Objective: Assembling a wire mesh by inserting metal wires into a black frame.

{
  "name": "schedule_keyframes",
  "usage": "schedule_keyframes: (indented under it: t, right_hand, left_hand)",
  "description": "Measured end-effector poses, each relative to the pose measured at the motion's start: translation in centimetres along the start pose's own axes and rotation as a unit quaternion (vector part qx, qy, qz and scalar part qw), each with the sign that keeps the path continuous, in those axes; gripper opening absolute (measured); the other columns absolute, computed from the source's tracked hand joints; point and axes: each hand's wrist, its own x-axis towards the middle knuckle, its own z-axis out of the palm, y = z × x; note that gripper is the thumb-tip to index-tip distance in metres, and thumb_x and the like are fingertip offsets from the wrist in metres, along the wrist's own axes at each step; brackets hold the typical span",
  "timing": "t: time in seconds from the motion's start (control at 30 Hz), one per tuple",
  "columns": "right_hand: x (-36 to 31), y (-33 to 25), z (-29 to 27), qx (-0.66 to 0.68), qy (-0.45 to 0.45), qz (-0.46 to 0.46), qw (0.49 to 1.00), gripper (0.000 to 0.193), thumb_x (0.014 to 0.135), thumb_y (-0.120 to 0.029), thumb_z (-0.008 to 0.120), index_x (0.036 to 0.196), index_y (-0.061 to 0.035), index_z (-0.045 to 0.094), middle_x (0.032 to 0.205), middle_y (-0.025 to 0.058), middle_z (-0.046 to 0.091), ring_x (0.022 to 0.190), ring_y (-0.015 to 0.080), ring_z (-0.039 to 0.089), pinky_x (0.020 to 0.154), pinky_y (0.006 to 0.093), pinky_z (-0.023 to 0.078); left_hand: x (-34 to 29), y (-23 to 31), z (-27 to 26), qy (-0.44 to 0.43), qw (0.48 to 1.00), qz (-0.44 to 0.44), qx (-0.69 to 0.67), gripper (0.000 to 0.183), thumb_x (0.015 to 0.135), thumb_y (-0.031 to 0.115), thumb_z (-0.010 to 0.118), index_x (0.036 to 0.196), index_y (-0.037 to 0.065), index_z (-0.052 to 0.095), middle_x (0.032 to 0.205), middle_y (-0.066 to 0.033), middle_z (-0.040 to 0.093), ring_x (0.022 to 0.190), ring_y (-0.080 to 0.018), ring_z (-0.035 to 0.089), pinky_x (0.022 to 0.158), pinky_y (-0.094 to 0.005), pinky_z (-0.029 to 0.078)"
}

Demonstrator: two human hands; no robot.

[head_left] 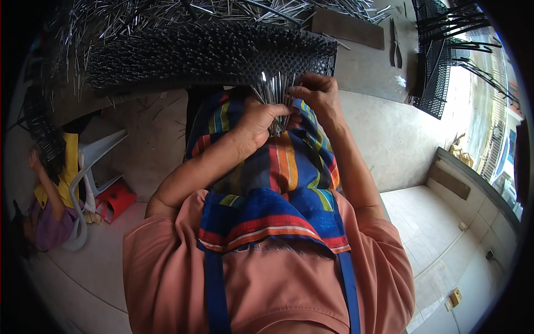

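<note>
A bundle of thin, shiny metal rods (273, 92) stands nearly upright over my lap, its upper ends fanned out. My left hand (260, 118) is closed around the bundle's lower part. At the bundle's right side, my right hand (321, 93) has its fingers pinched together by the rods; whatever lies between the fingertips is too small to make out. Just beyond both hands is a black perforated tray (295, 60) with many dark rods standing in its holes. Fewer rods stand toward its right end, where rows of holes show.
Loose metal rods (133, 22) lie heaped behind the tray. A brown flat plate (349, 29) and pliers (395, 44) rest at the table's right, near a black mesh rack (435, 83). At left, another person (55, 214) sits by a white chair (103, 149) and red container (118, 200).
</note>
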Motion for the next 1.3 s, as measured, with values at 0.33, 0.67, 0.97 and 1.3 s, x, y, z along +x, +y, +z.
schedule_keyframes:
  t: [0.33,0.67,0.97,1.3]
  right_hand:
    - [2.1,0.0,-1.9,0.129,0.265,-0.212,0.932,0.006,0.078,0.005,0.070,0.078,-0.0008,0.067,0.071,-0.0005,0.060,0.060,0.0044,0.049,0.053,0.0199,0.037]
    - [4.3,-0.5,-2.2,-0.039,0.273,-0.335,0.901,0.008,0.076,0.009,0.071,0.080,0.0041,0.067,0.079,0.0029,0.064,0.074,0.0074,0.058,0.066,0.0206,0.046]
    - [4.4,0.9,-1.1,-0.193,0.276,-0.295,0.894,0.012,0.073,0.004,0.075,0.083,0.0010,0.070,0.076,0.0059,0.065,0.067,0.0118,0.061,0.063,0.0231,0.048]
    - [4.9,-0.1,-1.5,-0.297,0.248,-0.312,0.868,0.011,0.076,-0.006,0.075,0.086,-0.0029,0.071,0.074,0.0095,0.065,0.063,0.0143,0.062,0.061,0.0255,0.048]
  left_hand:
    - [0.4,-1.0,-0.6,0.048,0.999,-0.009,-0.009,0.019,0.082,-0.005,0.061,0.100,-0.001,0.063,0.083,-0.0147,0.069,0.067,-0.0255,0.070,0.055,-0.0344,0.059]
    - [0.9,-1.3,-0.8,0.034,0.999,0.019,-0.009,0.019,0.080,-0.006,0.060,0.099,-0.003,0.062,0.083,-0.0158,0.069,0.068,-0.0262,0.070,0.056,-0.0339,0.058]
    - [0.5,-0.6,-0.6,0.038,0.999,-0.009,0.000,0.017,0.080,-0.008,0.059,0.097,-0.005,0.061,0.083,-0.0166,0.069,0.068,-0.0265,0.070,0.054,-0.0321,0.058]
    - [0.8,-0.6,-0.6,0.041,0.999,-0.013,-0.023,0.018,0.081,-0.006,0.060,0.098,-0.003,0.065,0.087,-0.0156,0.070,0.072,-0.0251,0.070,0.060,-0.0335,0.059]
